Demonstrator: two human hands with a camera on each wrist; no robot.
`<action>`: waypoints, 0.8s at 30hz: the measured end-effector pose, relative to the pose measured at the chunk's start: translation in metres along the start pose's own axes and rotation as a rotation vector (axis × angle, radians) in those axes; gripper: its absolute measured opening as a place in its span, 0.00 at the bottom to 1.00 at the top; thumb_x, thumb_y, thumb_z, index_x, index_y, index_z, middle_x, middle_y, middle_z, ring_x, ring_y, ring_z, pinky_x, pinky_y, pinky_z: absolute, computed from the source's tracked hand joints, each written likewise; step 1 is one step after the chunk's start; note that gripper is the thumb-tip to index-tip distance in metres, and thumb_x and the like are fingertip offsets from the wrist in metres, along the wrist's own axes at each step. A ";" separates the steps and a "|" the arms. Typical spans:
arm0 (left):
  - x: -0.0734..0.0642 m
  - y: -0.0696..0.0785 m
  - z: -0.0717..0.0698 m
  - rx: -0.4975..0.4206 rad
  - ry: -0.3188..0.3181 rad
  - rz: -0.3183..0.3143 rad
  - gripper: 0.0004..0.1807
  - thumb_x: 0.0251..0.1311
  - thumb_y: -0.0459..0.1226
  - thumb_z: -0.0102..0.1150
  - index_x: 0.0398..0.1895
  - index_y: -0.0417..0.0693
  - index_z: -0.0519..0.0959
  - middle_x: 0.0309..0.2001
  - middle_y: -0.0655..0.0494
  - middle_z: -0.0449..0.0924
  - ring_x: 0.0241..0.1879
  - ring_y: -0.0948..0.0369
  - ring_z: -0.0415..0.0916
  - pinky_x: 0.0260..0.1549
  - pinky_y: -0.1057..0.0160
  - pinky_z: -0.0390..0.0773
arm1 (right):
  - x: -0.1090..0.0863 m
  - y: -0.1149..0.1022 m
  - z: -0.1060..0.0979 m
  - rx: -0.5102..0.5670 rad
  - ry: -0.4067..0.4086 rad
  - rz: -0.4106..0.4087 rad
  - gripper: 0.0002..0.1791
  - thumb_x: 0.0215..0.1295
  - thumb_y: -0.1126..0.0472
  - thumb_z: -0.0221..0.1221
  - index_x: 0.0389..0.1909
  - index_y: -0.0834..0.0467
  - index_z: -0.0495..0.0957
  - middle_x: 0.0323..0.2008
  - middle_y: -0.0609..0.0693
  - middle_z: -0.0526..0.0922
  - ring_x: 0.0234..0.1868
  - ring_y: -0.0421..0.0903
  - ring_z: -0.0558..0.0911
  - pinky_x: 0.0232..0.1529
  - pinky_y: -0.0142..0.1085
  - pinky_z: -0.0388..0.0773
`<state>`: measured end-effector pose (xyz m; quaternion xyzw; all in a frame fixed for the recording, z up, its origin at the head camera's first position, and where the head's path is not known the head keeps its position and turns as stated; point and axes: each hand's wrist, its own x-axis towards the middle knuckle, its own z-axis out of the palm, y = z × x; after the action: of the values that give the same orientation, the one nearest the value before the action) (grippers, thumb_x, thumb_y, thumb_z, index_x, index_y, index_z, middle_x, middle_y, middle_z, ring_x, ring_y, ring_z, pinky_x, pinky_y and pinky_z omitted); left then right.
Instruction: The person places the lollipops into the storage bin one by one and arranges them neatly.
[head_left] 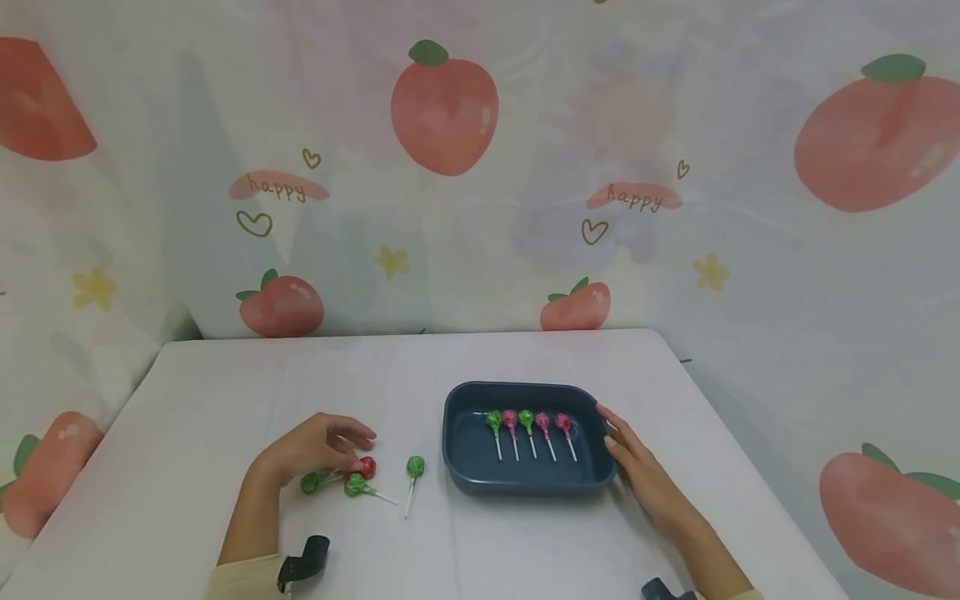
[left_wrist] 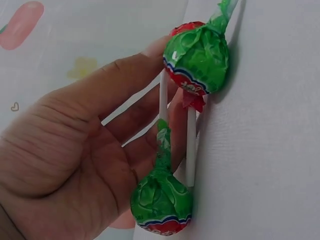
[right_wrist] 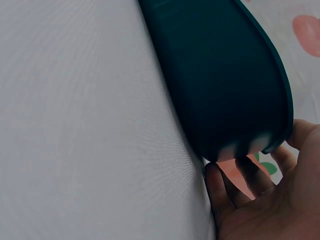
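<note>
My left hand (head_left: 318,446) hovers at a small group of wrapped lollipops, its fingers apart and its thumb close to a red lollipop (head_left: 367,467). Two green lollipops lie by that one: one (head_left: 356,485) in front, another (head_left: 310,482) to its left. In the left wrist view a green lollipop (left_wrist: 197,60) largely covers the red one and hides where the thumb tip ends. On the right, my right hand (head_left: 645,475) touches the end of a dark blue tray (head_left: 525,483) with its fingers extended. Inside the tray, several green and pink lollipops (head_left: 527,419) lie in a row.
A single green lollipop (head_left: 415,467) lies between the group and the tray, its stick toward me. Everything stands on a white-covered table (head_left: 315,375). Behind it hangs a fruit-printed cloth (head_left: 480,250).
</note>
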<state>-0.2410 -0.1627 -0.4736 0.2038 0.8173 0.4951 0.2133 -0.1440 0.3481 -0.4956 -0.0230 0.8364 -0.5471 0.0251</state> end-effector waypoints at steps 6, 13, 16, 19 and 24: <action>0.003 -0.001 0.003 0.036 -0.033 0.026 0.21 0.54 0.32 0.78 0.53 0.45 0.86 0.47 0.52 0.86 0.39 0.53 0.79 0.37 0.59 0.79 | 0.000 0.001 0.001 0.015 0.003 -0.007 0.30 0.85 0.45 0.42 0.83 0.43 0.52 0.83 0.53 0.46 0.81 0.60 0.43 0.72 0.58 0.48; 0.006 -0.002 0.008 0.041 -0.039 0.026 0.14 0.57 0.32 0.76 0.47 0.46 0.89 0.38 0.53 0.87 0.32 0.54 0.79 0.34 0.59 0.78 | 0.000 0.003 0.000 -0.001 0.000 -0.022 0.30 0.85 0.46 0.41 0.83 0.42 0.52 0.83 0.52 0.46 0.81 0.59 0.43 0.70 0.36 0.55; 0.006 0.000 0.009 0.090 0.012 0.029 0.11 0.58 0.33 0.75 0.45 0.47 0.90 0.35 0.55 0.86 0.34 0.55 0.78 0.37 0.57 0.77 | 0.000 0.004 -0.001 0.007 -0.005 -0.035 0.29 0.85 0.47 0.42 0.83 0.41 0.53 0.82 0.52 0.47 0.81 0.60 0.44 0.61 0.21 0.55; 0.007 0.001 0.011 0.122 0.071 0.032 0.10 0.58 0.31 0.74 0.43 0.47 0.90 0.37 0.57 0.86 0.36 0.56 0.79 0.38 0.55 0.78 | 0.000 0.004 -0.001 0.014 -0.005 -0.042 0.29 0.85 0.47 0.42 0.82 0.41 0.53 0.82 0.52 0.47 0.81 0.61 0.45 0.58 0.18 0.56; 0.008 -0.001 0.012 0.113 0.117 0.006 0.12 0.55 0.31 0.77 0.43 0.46 0.90 0.39 0.56 0.86 0.39 0.56 0.80 0.40 0.55 0.79 | 0.000 0.003 0.000 0.007 0.000 -0.040 0.29 0.85 0.47 0.42 0.83 0.41 0.53 0.82 0.52 0.48 0.80 0.62 0.46 0.72 0.41 0.56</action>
<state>-0.2414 -0.1503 -0.4807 0.1887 0.8544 0.4597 0.1517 -0.1438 0.3492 -0.4984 -0.0396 0.8338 -0.5504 0.0144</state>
